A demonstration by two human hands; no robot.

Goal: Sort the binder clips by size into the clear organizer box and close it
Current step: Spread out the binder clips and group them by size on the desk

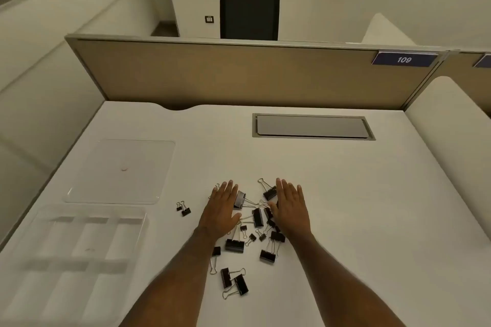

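Head view: divided organizer box (79,241) without clips, both hands flat among binder clips (256,216).

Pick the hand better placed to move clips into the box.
Left, probably. The left hand lies flat on the clips, on the box's side; the right hand would cross over.
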